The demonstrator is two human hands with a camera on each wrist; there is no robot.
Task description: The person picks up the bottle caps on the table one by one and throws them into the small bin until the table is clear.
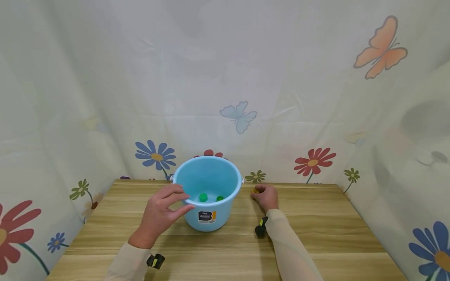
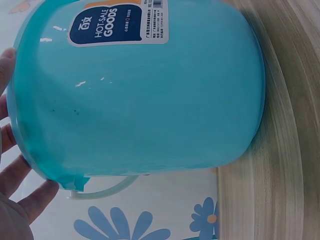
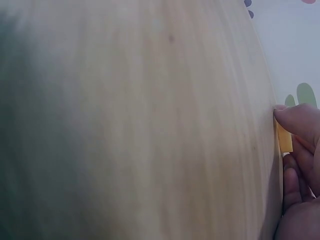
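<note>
A light blue bucket [image 1: 211,218] stands upright on the wooden table, with two small green caps [image 1: 203,197] at its bottom. My left hand [image 1: 163,210] touches the near left of the bucket's rim, its fingers fairly straight and spread. In the left wrist view its fingertips [image 2: 42,197] lie along the rim, close to where the handle joins. To the right of the bucket, my right hand [image 1: 268,197] pinches a small yellow cap [image 3: 285,139] at the back of the table. Part of that cap is hidden by the thumb and fingers.
The wooden table [image 1: 316,226] ends at the back against a white curtain [image 1: 274,78] printed with flowers and butterflies. A label [image 2: 120,22] is on the bucket's front wall. Its pale handle [image 2: 112,190] hangs on the far side in the left wrist view.
</note>
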